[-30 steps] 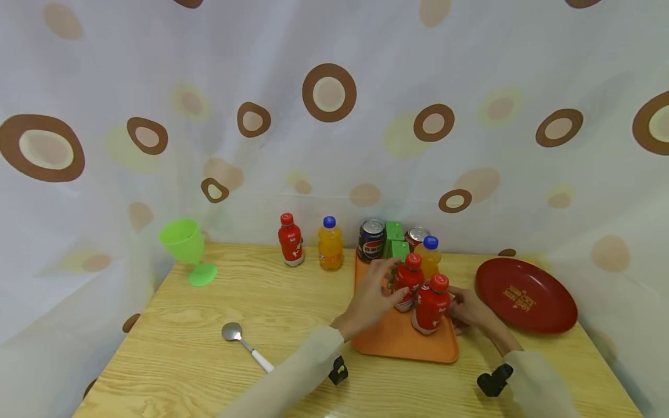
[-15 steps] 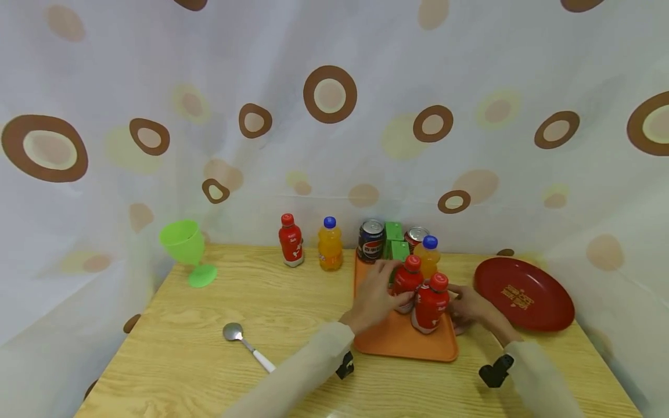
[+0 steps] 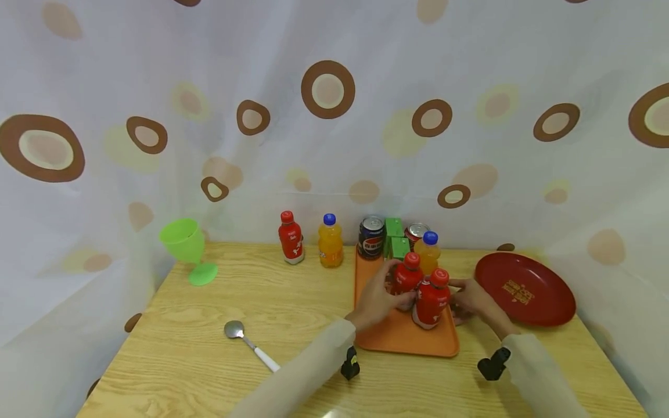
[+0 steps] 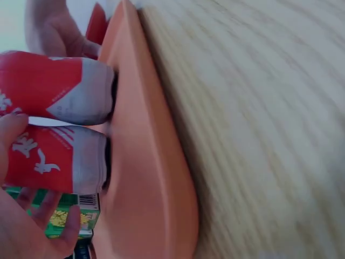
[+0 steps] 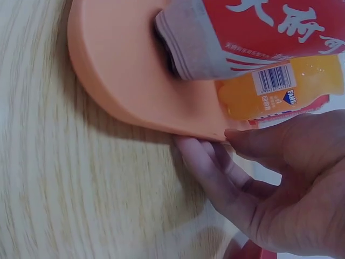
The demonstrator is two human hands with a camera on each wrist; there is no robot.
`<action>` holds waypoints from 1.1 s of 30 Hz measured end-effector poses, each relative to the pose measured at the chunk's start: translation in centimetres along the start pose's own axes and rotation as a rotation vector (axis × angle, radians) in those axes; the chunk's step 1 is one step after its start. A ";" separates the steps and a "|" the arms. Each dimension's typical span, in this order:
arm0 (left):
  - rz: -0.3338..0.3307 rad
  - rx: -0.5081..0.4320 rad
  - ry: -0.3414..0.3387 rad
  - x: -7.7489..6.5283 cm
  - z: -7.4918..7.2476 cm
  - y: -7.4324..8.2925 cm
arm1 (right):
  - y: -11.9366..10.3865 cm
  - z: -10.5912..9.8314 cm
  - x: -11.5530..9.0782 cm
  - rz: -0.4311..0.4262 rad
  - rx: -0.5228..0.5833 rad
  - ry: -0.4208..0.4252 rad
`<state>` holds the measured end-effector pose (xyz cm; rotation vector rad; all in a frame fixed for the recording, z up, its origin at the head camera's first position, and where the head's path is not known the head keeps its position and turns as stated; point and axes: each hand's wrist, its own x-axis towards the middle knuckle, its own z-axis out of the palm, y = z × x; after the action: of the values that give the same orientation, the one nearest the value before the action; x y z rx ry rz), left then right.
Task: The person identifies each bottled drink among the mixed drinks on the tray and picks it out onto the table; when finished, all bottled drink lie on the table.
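My left hand (image 3: 373,302) grips a red-capped red bottle (image 3: 407,280) standing on the orange tray (image 3: 402,342). In the left wrist view its thumb lies against the near side of that bottle (image 4: 48,159), and the fingers reach round behind it, by a green carton (image 4: 81,216). A second red bottle (image 3: 431,305) stands upright just to the right. At the tray's right edge my right hand (image 3: 470,299) pinches the rim; in the right wrist view the thumb is on top and the fingers (image 5: 202,164) are at the outer side and underneath.
Behind on the tray are a dark can (image 3: 371,238), green cartons (image 3: 399,247), a red can (image 3: 418,230) and an orange drink bottle (image 3: 428,255). Left of it stand another red bottle (image 3: 291,239), an orange bottle (image 3: 330,244), a green goblet (image 3: 185,244) and a spoon (image 3: 251,345). A red plate (image 3: 543,290) lies right.
My left hand has moved slightly right and its thumb and fingers have closed in round the red bottle. My right hand stays at the tray's edge, nearly still.
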<state>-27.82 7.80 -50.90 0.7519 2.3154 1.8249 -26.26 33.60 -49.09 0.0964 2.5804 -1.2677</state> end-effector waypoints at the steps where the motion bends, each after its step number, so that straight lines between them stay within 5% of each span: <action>1: 0.002 0.002 -0.001 -0.1 -0.2 -0.1 | -0.1 0.0 0.0 -0.004 -0.008 0.007; 10: 0.036 -0.112 0.051 -2.0 -1.9 -0.6 | -1.2 0.0 0.5 -0.033 -0.052 0.005; 23: -0.119 -0.203 0.098 -3.3 -4.6 0.2 | -1.1 0.2 0.9 0.009 -0.041 -0.042; 33: -0.141 -0.313 0.155 -3.4 -9.2 3.2 | -0.7 -0.1 0.8 -0.029 -0.019 -0.072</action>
<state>-27.30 -1.31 -46.10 0.4069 2.0295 2.1724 -27.18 33.19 -48.67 0.0097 2.5409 -1.2330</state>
